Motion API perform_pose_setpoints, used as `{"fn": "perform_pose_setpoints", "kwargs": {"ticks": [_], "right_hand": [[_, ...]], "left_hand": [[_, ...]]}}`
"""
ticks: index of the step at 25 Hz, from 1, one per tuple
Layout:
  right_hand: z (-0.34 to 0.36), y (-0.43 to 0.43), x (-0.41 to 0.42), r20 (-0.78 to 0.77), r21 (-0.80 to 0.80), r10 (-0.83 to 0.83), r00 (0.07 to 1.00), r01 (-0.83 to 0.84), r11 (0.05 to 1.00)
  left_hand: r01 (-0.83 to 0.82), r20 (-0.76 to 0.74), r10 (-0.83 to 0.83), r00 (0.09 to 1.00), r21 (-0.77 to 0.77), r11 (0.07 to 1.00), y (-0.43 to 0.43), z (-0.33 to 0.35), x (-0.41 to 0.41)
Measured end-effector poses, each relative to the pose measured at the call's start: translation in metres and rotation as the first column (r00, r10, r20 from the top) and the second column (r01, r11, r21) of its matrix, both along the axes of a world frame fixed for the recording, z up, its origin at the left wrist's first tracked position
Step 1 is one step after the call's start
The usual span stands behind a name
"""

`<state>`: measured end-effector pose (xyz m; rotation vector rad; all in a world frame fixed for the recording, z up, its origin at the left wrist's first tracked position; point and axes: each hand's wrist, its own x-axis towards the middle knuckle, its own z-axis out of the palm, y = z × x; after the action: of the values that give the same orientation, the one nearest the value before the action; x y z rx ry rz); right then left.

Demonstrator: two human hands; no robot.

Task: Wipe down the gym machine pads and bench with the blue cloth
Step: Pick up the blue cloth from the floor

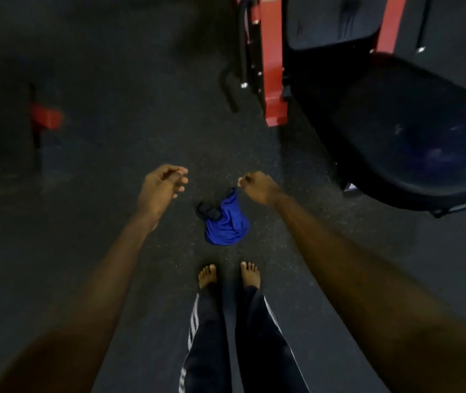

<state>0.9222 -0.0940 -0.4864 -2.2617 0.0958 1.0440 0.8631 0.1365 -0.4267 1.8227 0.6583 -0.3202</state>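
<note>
The blue cloth [227, 222] hangs bunched in front of my bare feet, narrow at the top and wider below, with a dark fold on its left side. Its top corner meets the curled fingers of my right hand [257, 186], which pinches it just above the floor. My left hand [162, 182] is beside the cloth on the left, fingers loosely curled and holding nothing. The machine's black seat pad [413, 131] is to the right, and its black back pad [333, 21] stands behind it at the top.
A red machine upright [274, 80] with black bars stands on the dark rubber floor [112, 137] ahead. A red and black machine part [45, 117] sits at the left. My bare feet [229, 276] stand just behind the cloth.
</note>
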Motion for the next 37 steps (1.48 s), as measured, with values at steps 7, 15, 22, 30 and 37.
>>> {"fn": "perform_pose_setpoints", "kwargs": {"ticks": [7,15,22,30,37], "right_hand": [[-0.296,0.036,0.050,-0.040,-0.205,0.327,0.944,-0.328,0.922],[-0.477,0.056,0.026,-0.093,-0.391,0.587,0.804,-0.571,0.722],[-0.415,0.060,0.018,0.072,-0.448,0.666,0.742,-0.573,0.686],[-0.178,0.040,0.054,0.001,-0.270,0.530,0.848,-0.510,0.816],[0.137,0.001,0.114,0.254,-0.065,0.103,0.962,-0.090,0.994]], "left_hand": [[0.063,-0.084,-0.063,0.994,-0.005,0.998,0.024,-0.263,0.033],[0.006,-0.128,-0.011,0.992,-0.043,0.999,0.034,-0.416,0.020],[0.025,-0.165,-0.034,0.986,-0.060,0.998,0.029,-0.383,0.012],[0.070,-0.009,-0.071,0.997,-0.092,0.993,-0.009,-0.179,0.085],[0.134,0.203,-0.120,0.972,-0.059,0.989,-0.014,0.102,0.134]]}}
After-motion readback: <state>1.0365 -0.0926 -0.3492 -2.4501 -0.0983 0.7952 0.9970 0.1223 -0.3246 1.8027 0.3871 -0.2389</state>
